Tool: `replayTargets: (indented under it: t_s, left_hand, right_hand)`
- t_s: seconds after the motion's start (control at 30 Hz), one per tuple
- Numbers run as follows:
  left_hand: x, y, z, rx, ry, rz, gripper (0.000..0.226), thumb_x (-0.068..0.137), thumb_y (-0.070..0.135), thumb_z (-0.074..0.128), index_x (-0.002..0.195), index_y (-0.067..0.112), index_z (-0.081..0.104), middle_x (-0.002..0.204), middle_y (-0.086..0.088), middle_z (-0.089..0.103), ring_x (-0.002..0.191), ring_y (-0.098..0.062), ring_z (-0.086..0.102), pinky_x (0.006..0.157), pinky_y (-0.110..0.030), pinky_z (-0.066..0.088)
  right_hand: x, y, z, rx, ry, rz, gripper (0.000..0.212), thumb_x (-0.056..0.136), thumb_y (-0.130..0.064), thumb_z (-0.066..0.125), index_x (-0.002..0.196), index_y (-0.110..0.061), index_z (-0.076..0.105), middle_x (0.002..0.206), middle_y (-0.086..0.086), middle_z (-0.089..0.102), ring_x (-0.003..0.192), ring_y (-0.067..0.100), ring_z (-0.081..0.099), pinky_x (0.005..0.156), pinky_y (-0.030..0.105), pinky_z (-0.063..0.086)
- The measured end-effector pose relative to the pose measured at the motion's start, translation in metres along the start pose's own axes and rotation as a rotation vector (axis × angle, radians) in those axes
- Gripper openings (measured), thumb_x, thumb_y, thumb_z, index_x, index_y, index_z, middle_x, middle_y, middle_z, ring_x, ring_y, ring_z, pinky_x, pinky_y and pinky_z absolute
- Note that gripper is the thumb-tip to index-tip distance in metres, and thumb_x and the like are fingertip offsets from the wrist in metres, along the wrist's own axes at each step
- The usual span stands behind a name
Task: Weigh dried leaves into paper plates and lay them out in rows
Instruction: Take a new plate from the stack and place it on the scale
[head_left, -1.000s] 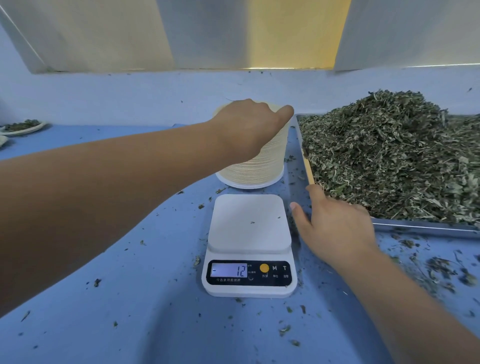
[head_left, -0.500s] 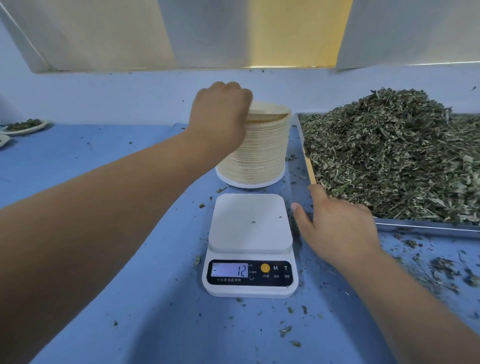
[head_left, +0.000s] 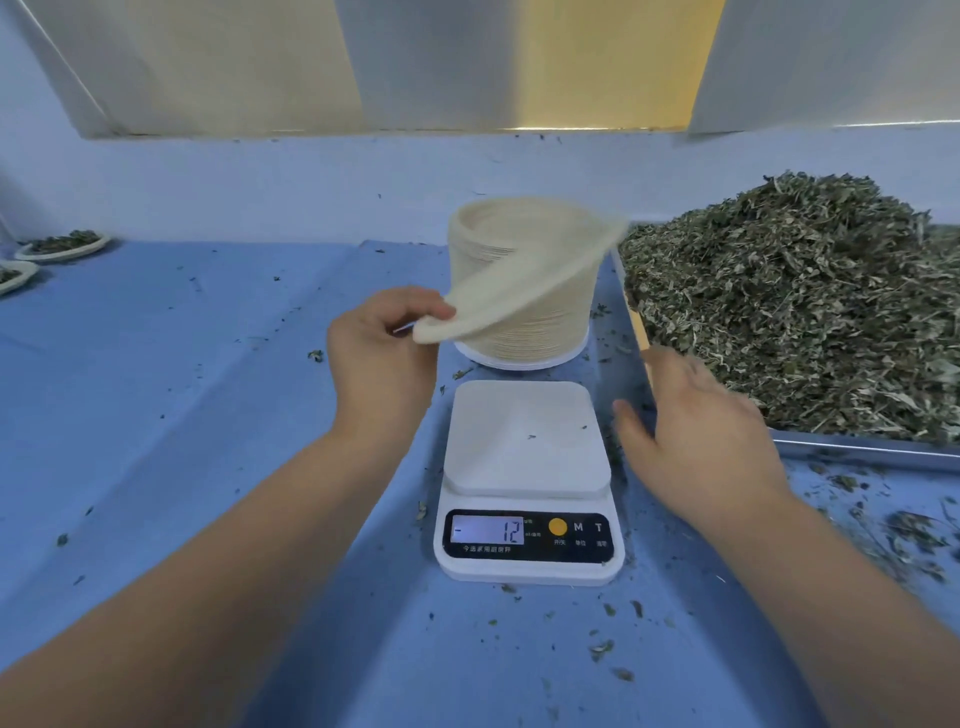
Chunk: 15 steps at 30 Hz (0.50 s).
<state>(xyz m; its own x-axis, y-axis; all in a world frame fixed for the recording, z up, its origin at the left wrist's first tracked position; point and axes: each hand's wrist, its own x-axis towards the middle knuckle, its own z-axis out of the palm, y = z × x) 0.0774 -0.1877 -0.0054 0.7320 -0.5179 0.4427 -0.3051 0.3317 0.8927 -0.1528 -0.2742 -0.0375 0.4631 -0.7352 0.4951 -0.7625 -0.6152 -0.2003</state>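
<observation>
Sitting at the far left edge of the blue table (head_left: 208, 415), two filled plates (head_left: 62, 244) each hold a small heap of leaves, one behind the other and well apart from everything else. Toward the middle, the left hand (head_left: 382, 358) pinches the near rim of a single paper plate (head_left: 524, 275) between thumb and curled fingers. That plate is tilted, its low edge in the hand and its high edge up by the top right of the stack of plates (head_left: 545, 332), and it looks smeared with blur. The stack stands upright on the table just behind the scale (head_left: 524, 441), whose white platform carries only a couple of leaf specks and whose display (head_left: 488, 530) reads minus 12. Just to the right of the scale, the right hand (head_left: 696, 441) is palm down with its fingers spread and loose, holding nothing; blur hides whether it touches the table. It lies between the scale and the metal tray (head_left: 857, 449), where the dried leaves (head_left: 805, 301) are piled high. Loose crumbs (head_left: 602, 647) dot the table in front.
</observation>
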Motion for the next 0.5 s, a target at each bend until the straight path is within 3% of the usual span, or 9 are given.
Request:
replayTargets:
  t_s: [0.07, 0.17, 0.23, 0.27, 0.4, 0.43, 0.5]
  left_hand:
    - [-0.011, -0.003, -0.006, -0.100, -0.053, -0.021, 0.043, 0.074, -0.029, 0.058, 0.075, 0.011, 0.075, 0.092, -0.003, 0.070, 0.086, -0.011, 0.067, 0.071, -0.027, 0.050]
    - [-0.023, -0.013, -0.015, -0.096, -0.147, -0.027, 0.046, 0.070, -0.035, 0.060, 0.083, 0.007, 0.075, 0.092, -0.005, 0.067, 0.080, 0.000, 0.067, 0.072, -0.016, 0.051]
    - [-0.027, -0.021, -0.021, -0.030, -0.224, -0.017, 0.044, 0.070, -0.036, 0.062, 0.085, 0.004, 0.074, 0.092, -0.006, 0.068, 0.080, 0.004, 0.066, 0.074, -0.013, 0.051]
    - [-0.028, -0.024, -0.023, -0.005, -0.242, -0.028, 0.042, 0.070, -0.033, 0.065, 0.085, 0.005, 0.075, 0.092, -0.004, 0.071, 0.082, 0.003, 0.067, 0.076, -0.014, 0.051]
    - [-0.023, -0.033, -0.027, -0.195, -0.260, -0.294, 0.032, 0.069, 0.008, 0.072, 0.099, 0.020, 0.077, 0.099, 0.003, 0.080, 0.095, -0.011, 0.075, 0.079, -0.021, 0.058]
    - [-0.021, -0.036, -0.028, -0.240, -0.274, -0.351, 0.037, 0.068, 0.011, 0.072, 0.103, 0.021, 0.076, 0.103, 0.002, 0.079, 0.100, -0.014, 0.075, 0.081, -0.023, 0.059]
    - [-0.019, -0.044, -0.030, -0.235, -0.310, -0.387, 0.046, 0.072, -0.003, 0.076, 0.111, 0.020, 0.073, 0.108, 0.002, 0.079, 0.104, -0.016, 0.074, 0.080, -0.023, 0.059]
  right_hand:
    - [-0.002, -0.004, -0.003, 0.152, 0.059, -0.050, 0.055, 0.091, -0.031, 0.060, 0.140, -0.013, 0.043, 0.119, 0.012, 0.065, 0.099, 0.037, 0.065, 0.083, 0.044, 0.046]
    - [-0.009, -0.016, -0.003, 0.377, 0.084, -0.094, 0.071, 0.088, -0.029, 0.069, 0.148, -0.027, 0.030, 0.123, 0.002, 0.068, 0.098, 0.033, 0.065, 0.083, 0.043, 0.053]
    - [-0.013, -0.020, -0.003, 0.436, 0.156, -0.129, 0.064, 0.089, -0.025, 0.071, 0.144, -0.030, 0.039, 0.115, -0.014, 0.065, 0.090, 0.015, 0.063, 0.076, 0.033, 0.054]
    - [-0.013, -0.020, -0.002, 0.432, 0.183, -0.141, 0.056, 0.089, -0.021, 0.071, 0.139, -0.029, 0.048, 0.108, -0.015, 0.066, 0.090, 0.012, 0.061, 0.074, 0.031, 0.054]
    - [-0.014, -0.015, 0.009, 0.427, 0.177, -0.181, 0.048, 0.078, 0.005, 0.078, 0.123, -0.012, 0.071, 0.126, 0.006, 0.070, 0.110, 0.013, 0.064, 0.098, 0.022, 0.048]
    - [-0.014, -0.014, 0.010, 0.424, 0.165, -0.179, 0.048, 0.077, 0.006, 0.079, 0.122, -0.011, 0.072, 0.127, 0.007, 0.069, 0.112, 0.015, 0.065, 0.099, 0.024, 0.048]
    - [-0.013, -0.012, 0.011, 0.428, 0.161, -0.171, 0.045, 0.079, 0.005, 0.078, 0.121, -0.011, 0.072, 0.126, 0.007, 0.070, 0.112, 0.015, 0.065, 0.100, 0.023, 0.048]
